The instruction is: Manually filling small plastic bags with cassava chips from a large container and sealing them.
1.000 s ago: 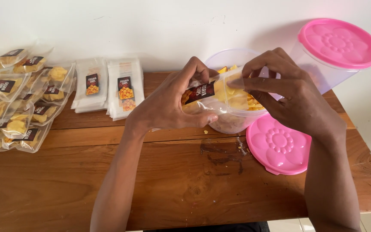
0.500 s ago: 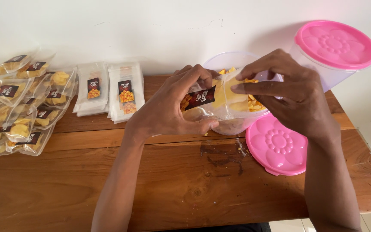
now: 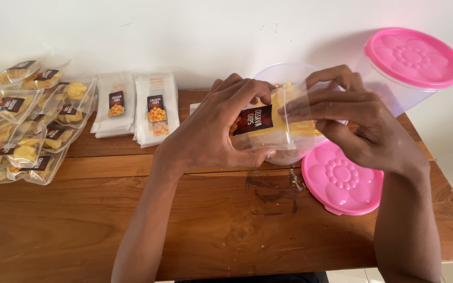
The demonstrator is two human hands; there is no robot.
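The left hand [image 3: 205, 136] gripped a small clear pouch [image 3: 273, 123] of yellow chips, its fingers curled over the top edge and its thumb pressed along the bottom, so the hand was clamped on the pouch at the end with the dark label. The right hand [image 3: 365, 123] met the pouch from the other side, its fingers [image 3: 310, 102] held together and pinched on the open mouth of the plastic. The pouch hung in the air directly over the open clear tub [image 3: 284, 73], which held loose yellow chips and stood at the far edge of the wooden table [image 3: 211, 225], against the white wall. Just to the right of that tub and nearer the person, a pink flower-patterned lid [image 3: 342, 181] lay flat on the wood, partly under the right wrist. Farther right of the tub stood a second clear container with a pink lid [image 3: 412, 57] on it. Left of the tub, two stacks of flat empty pouches [image 3: 135, 107] lay side by side, and well beyond them, at the left end of the table, was a heap of filled chip pouches [image 3: 24, 126]. A dark stain and crumbs [image 3: 271, 188] marked the wood just in front of the tub.
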